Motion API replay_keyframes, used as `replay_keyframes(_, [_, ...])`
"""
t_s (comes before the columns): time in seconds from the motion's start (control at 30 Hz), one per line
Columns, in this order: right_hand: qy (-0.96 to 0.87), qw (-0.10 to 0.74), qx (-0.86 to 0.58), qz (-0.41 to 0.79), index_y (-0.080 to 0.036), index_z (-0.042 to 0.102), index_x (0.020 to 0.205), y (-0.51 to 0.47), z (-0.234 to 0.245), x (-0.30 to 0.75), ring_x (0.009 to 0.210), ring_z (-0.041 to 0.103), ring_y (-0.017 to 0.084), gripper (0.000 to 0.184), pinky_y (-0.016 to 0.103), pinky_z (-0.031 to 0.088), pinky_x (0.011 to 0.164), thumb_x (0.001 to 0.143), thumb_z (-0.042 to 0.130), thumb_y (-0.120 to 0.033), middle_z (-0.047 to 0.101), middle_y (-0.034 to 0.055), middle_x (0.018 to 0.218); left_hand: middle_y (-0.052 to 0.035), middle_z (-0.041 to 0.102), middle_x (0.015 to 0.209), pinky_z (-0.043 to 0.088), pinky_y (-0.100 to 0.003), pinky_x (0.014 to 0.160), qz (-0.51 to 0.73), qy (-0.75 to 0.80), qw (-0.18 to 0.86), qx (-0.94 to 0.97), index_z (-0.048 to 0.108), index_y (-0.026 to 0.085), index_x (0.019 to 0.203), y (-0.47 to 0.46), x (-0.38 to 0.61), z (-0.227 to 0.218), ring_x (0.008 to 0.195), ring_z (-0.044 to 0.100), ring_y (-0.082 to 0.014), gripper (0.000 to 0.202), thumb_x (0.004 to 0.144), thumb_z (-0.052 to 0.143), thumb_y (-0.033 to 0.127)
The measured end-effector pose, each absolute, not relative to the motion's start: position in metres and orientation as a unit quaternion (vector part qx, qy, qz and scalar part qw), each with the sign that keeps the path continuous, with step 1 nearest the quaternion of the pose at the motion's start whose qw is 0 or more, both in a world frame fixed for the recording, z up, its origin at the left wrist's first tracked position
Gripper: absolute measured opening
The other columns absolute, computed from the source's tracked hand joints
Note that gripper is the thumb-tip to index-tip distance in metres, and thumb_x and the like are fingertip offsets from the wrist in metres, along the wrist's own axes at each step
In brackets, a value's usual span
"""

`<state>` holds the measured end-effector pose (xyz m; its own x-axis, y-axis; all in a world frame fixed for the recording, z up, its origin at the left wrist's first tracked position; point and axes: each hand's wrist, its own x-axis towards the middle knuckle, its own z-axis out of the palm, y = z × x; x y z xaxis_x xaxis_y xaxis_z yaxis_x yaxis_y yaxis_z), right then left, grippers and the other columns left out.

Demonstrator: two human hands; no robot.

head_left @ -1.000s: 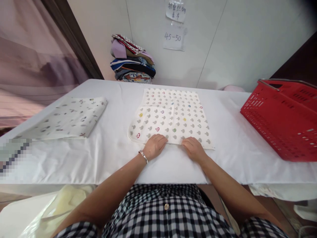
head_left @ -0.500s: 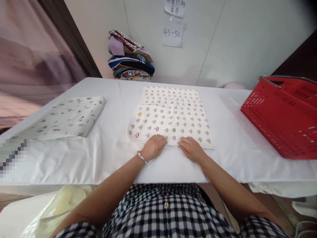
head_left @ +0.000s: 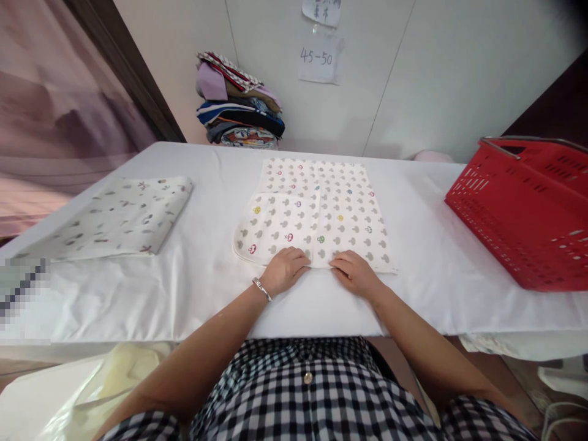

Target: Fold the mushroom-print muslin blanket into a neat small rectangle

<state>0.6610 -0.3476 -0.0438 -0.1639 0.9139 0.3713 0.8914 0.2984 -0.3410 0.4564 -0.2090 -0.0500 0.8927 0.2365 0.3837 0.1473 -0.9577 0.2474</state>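
Observation:
A white cloth printed with grey and coloured mushrooms [head_left: 316, 211] lies flat in the middle of the white table [head_left: 427, 275], its left part folded over. My left hand [head_left: 285, 269], with a bracelet on the wrist, rests on the cloth's near edge, fingers curled and pinching the hem. My right hand [head_left: 353, 274] sits right beside it on the same edge, fingers bent down onto the fabric. The two hands almost touch at the middle of the hem.
A folded white cloth with small prints [head_left: 119, 214] lies at the left of the table. A red plastic basket [head_left: 528, 208] stands at the right. A stack of folded coloured textiles [head_left: 239, 110] sits against the back wall under paper notes [head_left: 316, 58].
My right hand has slid a little left along the hem, closer to my left hand. The view has tilted slightly; the cloth stays in place.

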Motion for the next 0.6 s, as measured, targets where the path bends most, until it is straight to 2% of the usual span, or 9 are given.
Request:
replay_keyframes(0.27, [-0.767, 0.24, -0.595, 0.022, -0.019, 0.06, 0.102, -0.3476, -0.0437, 0.6601, 0.092, 0.052, 0.021, 0.021, 0.037, 0.044, 0.078, 0.089, 0.044, -0.018, 0.06, 0.0089, 0.099, -0.0051, 0.06, 0.089, 0.043, -0.032, 0.076, 0.205, 0.1, 0.087, 0.97, 0.062, 0.02, 0.097, -0.2112, 0.4573, -0.0477, 0.083, 0.052, -0.0171, 0.021, 0.091, 0.043, 0.026])
replay_keyframes(0.6, [-0.763, 0.25, -0.597, -0.003, -0.02, 0.059, 0.099, -0.3457, -0.0443, 0.6595, 0.092, 0.053, 0.021, 0.019, 0.036, 0.045, 0.076, 0.088, 0.044, -0.018, 0.061, 0.0085, 0.096, -0.0066, 0.061, 0.09, 0.045, -0.035, 0.077, 0.219, 0.108, 0.058, 0.968, 0.057, 0.017, 0.102, -0.2149, 0.4586, -0.0484, 0.084, 0.055, -0.0191, 0.023, 0.085, 0.043, 0.014])
